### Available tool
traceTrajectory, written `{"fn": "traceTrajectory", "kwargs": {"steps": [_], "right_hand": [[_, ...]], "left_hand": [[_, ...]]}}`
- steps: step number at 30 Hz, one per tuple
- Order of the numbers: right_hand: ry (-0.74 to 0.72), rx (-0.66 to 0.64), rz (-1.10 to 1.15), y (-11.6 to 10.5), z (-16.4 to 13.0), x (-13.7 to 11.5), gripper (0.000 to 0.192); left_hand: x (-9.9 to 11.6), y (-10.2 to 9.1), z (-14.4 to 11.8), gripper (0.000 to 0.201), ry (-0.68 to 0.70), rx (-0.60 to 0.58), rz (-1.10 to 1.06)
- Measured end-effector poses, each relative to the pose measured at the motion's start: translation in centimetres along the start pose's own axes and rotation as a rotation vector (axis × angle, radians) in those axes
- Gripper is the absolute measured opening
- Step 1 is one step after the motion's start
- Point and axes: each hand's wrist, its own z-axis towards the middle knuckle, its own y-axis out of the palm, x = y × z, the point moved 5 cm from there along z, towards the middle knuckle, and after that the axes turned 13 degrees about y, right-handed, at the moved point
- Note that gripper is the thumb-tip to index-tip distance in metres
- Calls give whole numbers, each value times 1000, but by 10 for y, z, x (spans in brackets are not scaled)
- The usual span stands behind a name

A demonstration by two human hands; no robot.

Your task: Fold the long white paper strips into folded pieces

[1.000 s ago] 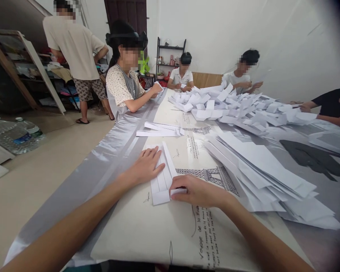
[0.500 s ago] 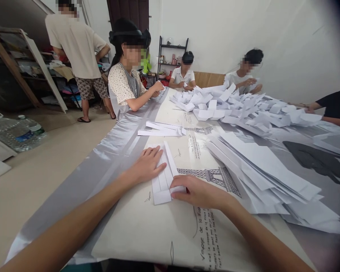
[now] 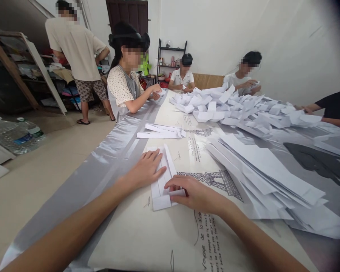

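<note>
The surface [image 3: 147, 234] wears a printed Eiffel Tower cloth, with a stack of white sheets [image 3: 266, 177] to the right. Before it lies a folded paper strip [image 3: 162, 180]. The left hand [image 3: 146, 170] presses it flat, fingers spread; the right hand [image 3: 197, 194] pinches its near fold.

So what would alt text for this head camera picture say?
Two bare hands fold a white paper strip on a printed tablecloth: left hand flat on it, right hand pinching its near end. Loose paper sheets lie right; other people sit farther along the table.
</note>
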Motion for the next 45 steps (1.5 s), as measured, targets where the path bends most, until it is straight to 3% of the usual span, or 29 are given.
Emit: {"fn": "traceTrajectory", "kwargs": {"steps": [9, 14, 20, 29, 32, 34, 36, 45], "right_hand": [[81, -55, 136, 1, 3, 10, 20], [57, -183, 185, -2, -1, 5, 15], [59, -201, 175, 1, -1, 3, 22], [-7, -9, -100, -6, -9, -8, 30], [-180, 128, -340, -6, -18, -23, 21], [-325, 206, -484, 1, -26, -30, 6], [-408, 252, -556, 11, -35, -30, 19], [-272, 241, -371, 34, -57, -1, 43]], "left_hand": [[3, -5, -1, 60, -9, -10, -19], [-1, -1, -1, 60, 7, 3, -15], [-5, 3, -1, 58, 12, 27, -32], [0, -3, -1, 59, -11, -17, -36], [1, -3, -1, 59, -28, -21, -34], [1, -3, -1, 59, -38, -24, -25], [1, -2, -1, 58, -33, -22, -16], [0, -1, -1, 57, -12, 18, -23]]}}
